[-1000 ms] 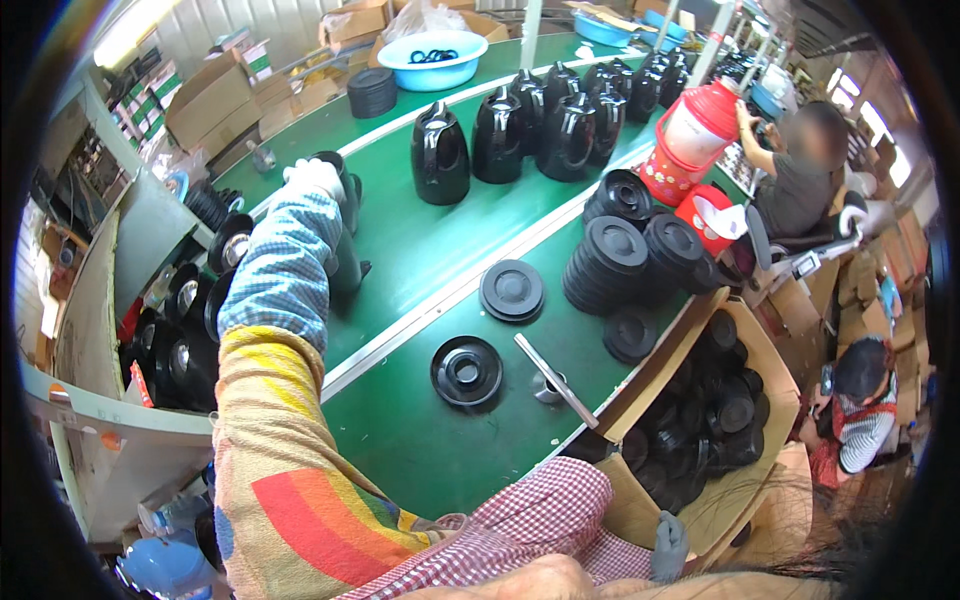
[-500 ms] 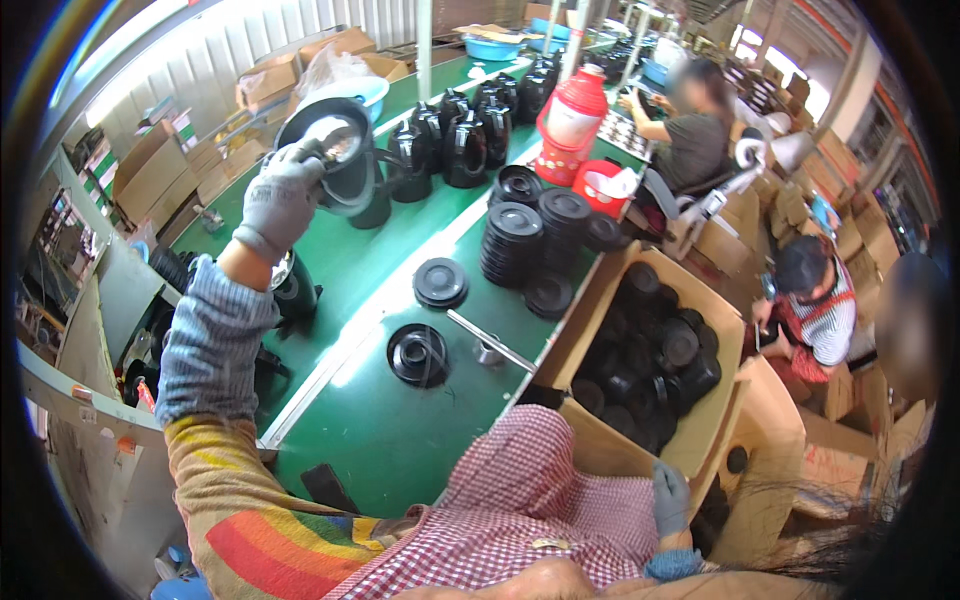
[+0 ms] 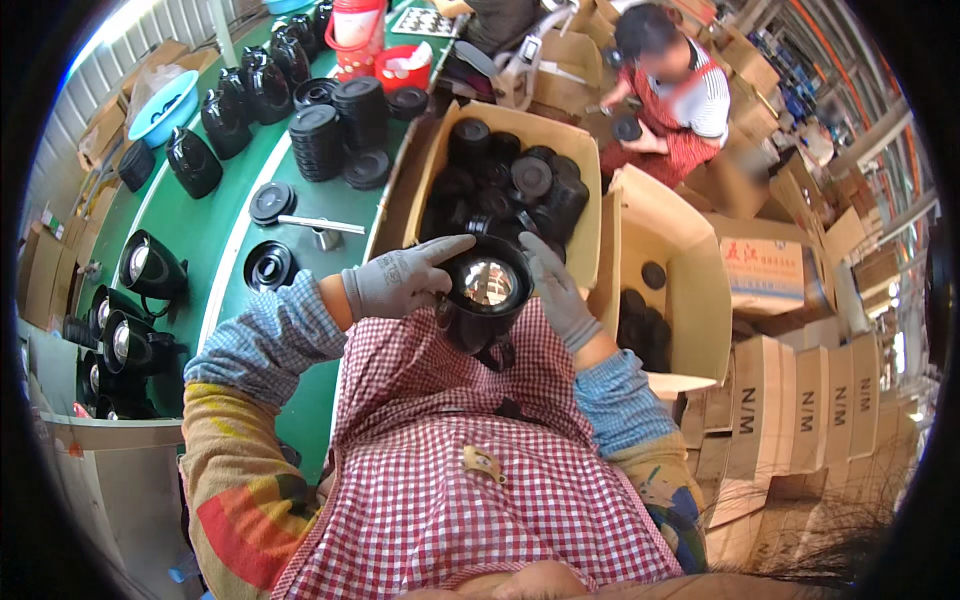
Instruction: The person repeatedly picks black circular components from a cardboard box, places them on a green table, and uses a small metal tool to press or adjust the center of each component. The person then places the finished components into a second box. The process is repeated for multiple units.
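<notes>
A black jug (image 3: 478, 328) with a mirror-bright metal inside is tilted with its mouth toward me, above my checked apron, its handle pointing down. My left hand (image 3: 398, 282), in a grey glove, grips its left side, the index finger stretched along the rim. Against the right edge of the jug lies my right hand (image 3: 560, 298), also gloved, its fingers fairly straight and the thumb side hidden. Just beyond both hands is a cardboard box (image 3: 590, 190) of black lids and round parts.
On the green table (image 3: 225, 270) stand black jugs (image 3: 193, 162), stacked black lids (image 3: 318, 142), a metal bar (image 3: 322, 225) and a red bucket (image 3: 402, 68). A second open carton (image 3: 690, 300) is at the right. Beyond it a co-worker (image 3: 665, 90) holds a dark round part.
My left hand has come back from above the far left of the table and now has the jug before my apron. My right hand has risen from beside the box to the jug. The view has swung right.
</notes>
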{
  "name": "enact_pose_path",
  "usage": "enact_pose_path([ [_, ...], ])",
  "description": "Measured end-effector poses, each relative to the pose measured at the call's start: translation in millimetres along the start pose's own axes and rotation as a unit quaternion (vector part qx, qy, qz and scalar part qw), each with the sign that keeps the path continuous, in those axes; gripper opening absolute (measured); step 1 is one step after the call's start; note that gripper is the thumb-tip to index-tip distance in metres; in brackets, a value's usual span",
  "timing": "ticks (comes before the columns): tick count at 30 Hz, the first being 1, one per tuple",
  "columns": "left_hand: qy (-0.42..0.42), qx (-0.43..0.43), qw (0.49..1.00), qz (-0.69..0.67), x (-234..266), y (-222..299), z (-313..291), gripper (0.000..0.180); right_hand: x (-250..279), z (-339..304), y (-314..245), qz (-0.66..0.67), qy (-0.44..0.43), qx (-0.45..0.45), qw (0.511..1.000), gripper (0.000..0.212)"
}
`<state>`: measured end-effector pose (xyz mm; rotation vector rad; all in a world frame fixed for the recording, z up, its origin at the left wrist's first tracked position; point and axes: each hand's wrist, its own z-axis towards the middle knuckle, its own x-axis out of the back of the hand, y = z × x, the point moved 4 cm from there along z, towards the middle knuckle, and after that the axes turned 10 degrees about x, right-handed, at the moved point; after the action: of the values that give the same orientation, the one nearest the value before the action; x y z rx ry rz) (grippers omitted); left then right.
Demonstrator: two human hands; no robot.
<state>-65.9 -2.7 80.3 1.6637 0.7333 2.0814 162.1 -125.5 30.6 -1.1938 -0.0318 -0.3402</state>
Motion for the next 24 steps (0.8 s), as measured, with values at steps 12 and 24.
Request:
enact_pose_path([
  [12, -0.095, 0.18, 0.85, -0.486, -136, -86, 30, 0.048, 14, -88, -5, -0.27, -0.007, -0.042, 0.962, 0.042],
  [24, 0.379, 0.334, 0.806, -0.308, 39, -233, -26, 0.05, -12, -11, 24, -0.264, -0.283, 0.149, 0.91, 0.038],
])
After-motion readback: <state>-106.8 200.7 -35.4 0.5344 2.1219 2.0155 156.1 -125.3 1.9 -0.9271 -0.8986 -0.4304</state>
